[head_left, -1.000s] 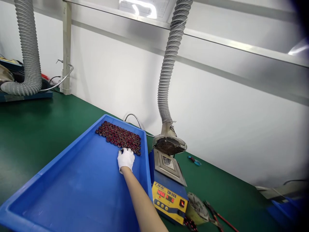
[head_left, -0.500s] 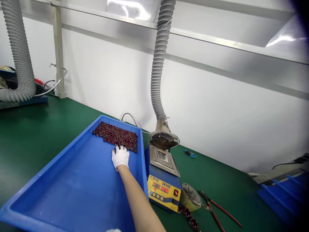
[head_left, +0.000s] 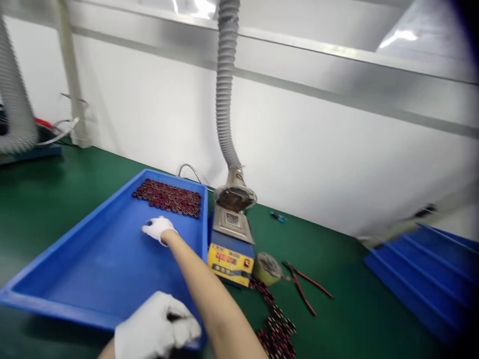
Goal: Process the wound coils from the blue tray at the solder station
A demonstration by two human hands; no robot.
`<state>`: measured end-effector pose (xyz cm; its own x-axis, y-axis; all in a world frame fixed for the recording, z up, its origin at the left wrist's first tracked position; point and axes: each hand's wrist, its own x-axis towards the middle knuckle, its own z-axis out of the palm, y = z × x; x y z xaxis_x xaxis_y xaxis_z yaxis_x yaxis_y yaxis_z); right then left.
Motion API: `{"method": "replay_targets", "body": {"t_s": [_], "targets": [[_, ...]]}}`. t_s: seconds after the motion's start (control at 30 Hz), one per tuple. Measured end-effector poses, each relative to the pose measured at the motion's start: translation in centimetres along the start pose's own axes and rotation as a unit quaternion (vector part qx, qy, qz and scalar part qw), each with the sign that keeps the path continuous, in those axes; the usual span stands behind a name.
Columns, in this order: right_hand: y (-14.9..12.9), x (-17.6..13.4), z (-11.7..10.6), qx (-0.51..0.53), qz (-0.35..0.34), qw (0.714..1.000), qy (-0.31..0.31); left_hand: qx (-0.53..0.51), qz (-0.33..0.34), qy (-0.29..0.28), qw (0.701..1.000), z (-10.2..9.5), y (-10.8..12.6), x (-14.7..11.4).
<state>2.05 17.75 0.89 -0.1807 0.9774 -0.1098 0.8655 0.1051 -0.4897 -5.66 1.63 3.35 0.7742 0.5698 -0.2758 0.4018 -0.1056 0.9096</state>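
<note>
A long blue tray (head_left: 56, 259) lies on the green mat, with a block of small dark red ring parts (head_left: 168, 198) at its far end. My right hand (head_left: 159, 228), in a white glove, is over the tray floor just short of those parts, blurred, with a dark speck at its fingertips. My left hand (head_left: 157, 326), also gloved, is a closed fist at the tray's near edge with a small dark part showing between its fingers.
Right of the tray stands a yellow and blue solder pot (head_left: 230, 244) under a fume hood on a grey hose (head_left: 226, 99). Further right lie a round tin (head_left: 267, 267), red-handled pliers (head_left: 303, 286) and strung dark red parts (head_left: 275, 324). Blue trays (head_left: 422, 274) are stacked at the far right.
My right hand has drawn back from the pile of parts toward the left. My left hand has come into view at the bottom. The view has swung right and downward.
</note>
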Motion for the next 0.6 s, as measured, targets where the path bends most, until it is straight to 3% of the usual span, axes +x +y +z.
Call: {"method": "replay_targets", "body": {"t_s": [0.07,0.13,0.17,0.2,0.27,0.33,0.37,0.47,0.6], "targets": [[-0.7,-2.6,-1.8,0.067,-0.072,0.992,-0.085,-0.050,-0.016,-0.009,0.999,-0.1,0.0,0.4],[-0.2,-7.1,-3.8,0.136,-0.152,0.971,-0.127,-0.063,-0.022,-0.021,0.998,-0.2,-0.4,0.6],[0.5,-9.9,-4.7,0.201,-0.223,0.949,-0.099,-0.057,-0.024,-0.023,0.998,-0.2,-0.6,0.6],[1.7,-12.9,-5.4,0.247,-0.247,0.936,-0.044,-0.044,-0.025,-0.019,0.999,-0.1,-0.9,0.6],[5.3,-18.6,-6.4,0.285,-0.178,0.939,0.079,-0.014,-0.039,-0.002,0.999,0.0,-1.2,0.6],[9.9,-22.9,-6.3,0.170,-0.040,0.961,0.216,0.021,-0.057,0.021,0.998,0.2,-1.3,0.7],[12.2,-24.5,-5.9,0.133,0.005,0.960,0.246,0.043,-0.055,0.038,0.997,0.3,-1.2,0.9],[17.7,-26.9,-3.9,0.053,0.070,0.958,0.272,0.139,-0.015,0.116,0.983,0.7,-1.1,1.3],[20.6,-26.7,-1.4,-0.026,0.088,0.966,0.241,0.230,0.016,0.188,0.955,2.0,-2.0,0.5]]}}
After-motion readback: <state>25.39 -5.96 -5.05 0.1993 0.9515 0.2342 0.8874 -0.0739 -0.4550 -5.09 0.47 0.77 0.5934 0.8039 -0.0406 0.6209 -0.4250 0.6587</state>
